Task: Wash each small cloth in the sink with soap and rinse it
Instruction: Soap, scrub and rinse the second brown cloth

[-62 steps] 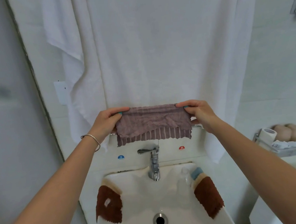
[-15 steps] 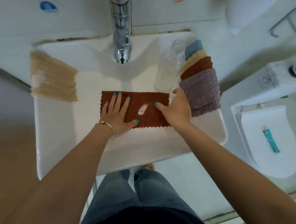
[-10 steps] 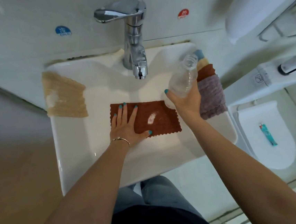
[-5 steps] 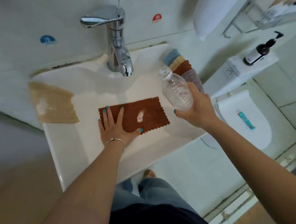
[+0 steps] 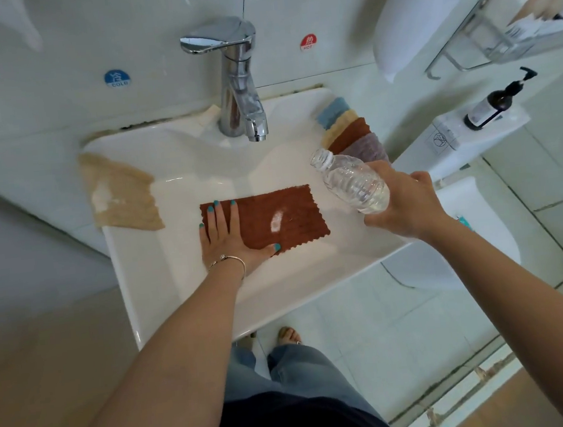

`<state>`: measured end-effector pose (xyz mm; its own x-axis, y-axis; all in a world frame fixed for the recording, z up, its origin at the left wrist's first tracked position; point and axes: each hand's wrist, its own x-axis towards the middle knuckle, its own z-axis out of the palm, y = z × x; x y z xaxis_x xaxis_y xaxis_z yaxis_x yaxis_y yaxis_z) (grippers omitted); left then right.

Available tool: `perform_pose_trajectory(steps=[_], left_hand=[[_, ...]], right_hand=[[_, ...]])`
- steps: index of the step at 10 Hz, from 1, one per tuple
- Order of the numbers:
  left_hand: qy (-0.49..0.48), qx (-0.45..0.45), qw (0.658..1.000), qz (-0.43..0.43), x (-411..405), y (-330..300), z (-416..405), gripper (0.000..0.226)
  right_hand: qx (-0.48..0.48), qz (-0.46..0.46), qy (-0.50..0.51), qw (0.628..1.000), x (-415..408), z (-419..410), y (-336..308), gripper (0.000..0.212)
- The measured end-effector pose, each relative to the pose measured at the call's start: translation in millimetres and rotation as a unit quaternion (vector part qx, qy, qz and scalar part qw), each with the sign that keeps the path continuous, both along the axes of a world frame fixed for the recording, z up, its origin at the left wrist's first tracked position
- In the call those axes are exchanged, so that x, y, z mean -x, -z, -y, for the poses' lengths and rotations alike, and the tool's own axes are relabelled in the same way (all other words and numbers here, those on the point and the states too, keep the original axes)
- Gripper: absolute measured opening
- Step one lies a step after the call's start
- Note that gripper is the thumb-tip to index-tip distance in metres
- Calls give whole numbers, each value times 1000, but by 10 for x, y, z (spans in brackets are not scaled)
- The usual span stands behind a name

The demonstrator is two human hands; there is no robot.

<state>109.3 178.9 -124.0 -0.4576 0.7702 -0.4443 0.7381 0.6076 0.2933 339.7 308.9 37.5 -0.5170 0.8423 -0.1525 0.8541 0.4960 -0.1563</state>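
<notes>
A brown cloth (image 5: 273, 214) with a white smear in its middle lies flat in the white sink (image 5: 182, 267). My left hand (image 5: 227, 239) presses flat on its left end, fingers straight. My right hand (image 5: 406, 204) grips a clear uncapped plastic bottle (image 5: 352, 182), tilted with its mouth toward the tap, over the sink's right side. A beige cloth (image 5: 120, 194) with a white smear hangs over the sink's left rim. Several cloths, blue, yellow, brown and mauve (image 5: 351, 131), are stacked on the right rim.
The chrome tap (image 5: 237, 86) stands at the back of the sink, no water running. A dark pump bottle (image 5: 493, 103) sits on the toilet cistern at the right. A white towel (image 5: 425, 10) and a wire shelf (image 5: 503, 30) are on the wall above.
My right hand picked the bottle up from beside the stacked cloths and carries it tilted over the sink. My left hand stays flat on the brown cloth. The camera shifted.
</notes>
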Motion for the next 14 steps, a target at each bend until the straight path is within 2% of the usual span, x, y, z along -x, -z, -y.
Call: perform_pose_trajectory(steps=[4,14], left_hand=[[-3,-1,1000,7,3,-13,-4,131],[0,-1,1000,10,16,17,-23,131]], right_hand=[[-18,71,-38,997,-128,-79,3,77],[-18,128,-72,989,-176,-200,17,78]])
